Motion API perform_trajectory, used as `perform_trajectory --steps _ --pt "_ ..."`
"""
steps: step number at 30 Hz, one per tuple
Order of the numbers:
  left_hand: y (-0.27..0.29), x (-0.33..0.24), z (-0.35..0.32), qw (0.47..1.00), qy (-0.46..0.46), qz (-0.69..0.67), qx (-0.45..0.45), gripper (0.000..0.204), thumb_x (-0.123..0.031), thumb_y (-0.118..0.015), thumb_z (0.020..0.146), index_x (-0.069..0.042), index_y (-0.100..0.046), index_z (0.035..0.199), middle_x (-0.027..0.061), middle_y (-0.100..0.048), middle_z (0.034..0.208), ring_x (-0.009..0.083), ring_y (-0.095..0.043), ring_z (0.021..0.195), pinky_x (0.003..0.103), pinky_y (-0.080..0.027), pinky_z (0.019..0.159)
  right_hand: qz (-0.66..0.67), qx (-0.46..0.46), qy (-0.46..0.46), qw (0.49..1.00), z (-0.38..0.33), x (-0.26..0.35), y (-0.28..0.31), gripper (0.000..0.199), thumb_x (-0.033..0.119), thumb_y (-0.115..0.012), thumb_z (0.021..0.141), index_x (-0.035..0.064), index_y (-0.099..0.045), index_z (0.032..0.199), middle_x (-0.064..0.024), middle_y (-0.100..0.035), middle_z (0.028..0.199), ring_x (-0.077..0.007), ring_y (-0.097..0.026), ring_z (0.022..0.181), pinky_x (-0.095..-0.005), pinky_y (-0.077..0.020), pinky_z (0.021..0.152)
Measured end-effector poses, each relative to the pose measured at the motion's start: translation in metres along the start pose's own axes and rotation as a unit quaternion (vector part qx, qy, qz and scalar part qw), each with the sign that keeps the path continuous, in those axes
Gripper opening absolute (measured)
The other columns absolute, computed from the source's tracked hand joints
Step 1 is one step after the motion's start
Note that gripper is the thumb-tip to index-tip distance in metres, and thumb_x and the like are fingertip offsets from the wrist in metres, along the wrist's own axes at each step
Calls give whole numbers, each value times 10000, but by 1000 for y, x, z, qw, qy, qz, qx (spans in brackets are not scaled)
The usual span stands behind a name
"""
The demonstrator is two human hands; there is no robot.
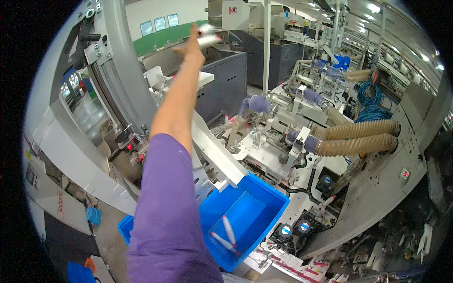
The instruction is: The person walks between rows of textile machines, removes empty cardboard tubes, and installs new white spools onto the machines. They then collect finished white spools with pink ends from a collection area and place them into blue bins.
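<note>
My left hand (pixel 190 48) is stretched far out at the upper middle, at the end of a bare forearm and purple sleeve. Two white, spindle-shaped yarn bobbins (pixel 209 41) with pinkish-red ends lie against its right side, blurred by motion. The hand seems closed round them, though a finger or thumb sticks out to the left. Below the arm, a blue plastic bin (pixel 279 203) holds a couple of similar yarn bobbins (pixel 229 229) on its bottom. My right hand does not show.
A white metal chute (pixel 219 158) slopes down to the bin. Machinery with ribbed hoses (pixel 356 144) fills the right side. A tall grey machine column (pixel 115 61) stands at left, and dark grey metal bins (pixel 222 82) lie beyond the hand. Coiled blue tubing (pixel 370 104) hangs farther back.
</note>
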State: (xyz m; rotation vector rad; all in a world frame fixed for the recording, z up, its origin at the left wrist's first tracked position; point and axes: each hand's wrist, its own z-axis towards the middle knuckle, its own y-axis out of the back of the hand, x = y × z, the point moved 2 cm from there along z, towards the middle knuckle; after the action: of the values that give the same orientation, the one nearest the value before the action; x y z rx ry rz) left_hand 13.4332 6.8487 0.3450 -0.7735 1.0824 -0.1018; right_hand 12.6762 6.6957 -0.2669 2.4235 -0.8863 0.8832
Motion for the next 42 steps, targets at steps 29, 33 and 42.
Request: perform_trajectory --steps 29,33,42 --pt "677 38 -288 409 227 682 562 215 -87 -580 767 -37 -629 970 202 -639 840 371 -621 767 429 -504 700 -170 156 281 932 -128 257 -158 205 101 -597 867 -4 -577 1042 -74 -600 1029 -133 -550 912 -255 -425 815" --pt "688 126 -304 500 -11 683 532 297 -92 -529 789 -77 -585 1080 171 -568 1099 341 -541 1019 466 -445 860 -154 167 303 926 -137 285 -209 223 109 -605 867 -13 -577 1052 -99 -607 1027 -164 -568 958 -292 -452 847" --pt "778 154 -260 198 184 773 574 745 -347 -800 584 -180 -506 1247 128 -541 1231 339 -488 1165 534 -407 918 -302 323 284 851 -170 245 -267 181 84 -620 848 24 -625 1019 -89 -623 941 -152 -581 840 -269 -459 771"
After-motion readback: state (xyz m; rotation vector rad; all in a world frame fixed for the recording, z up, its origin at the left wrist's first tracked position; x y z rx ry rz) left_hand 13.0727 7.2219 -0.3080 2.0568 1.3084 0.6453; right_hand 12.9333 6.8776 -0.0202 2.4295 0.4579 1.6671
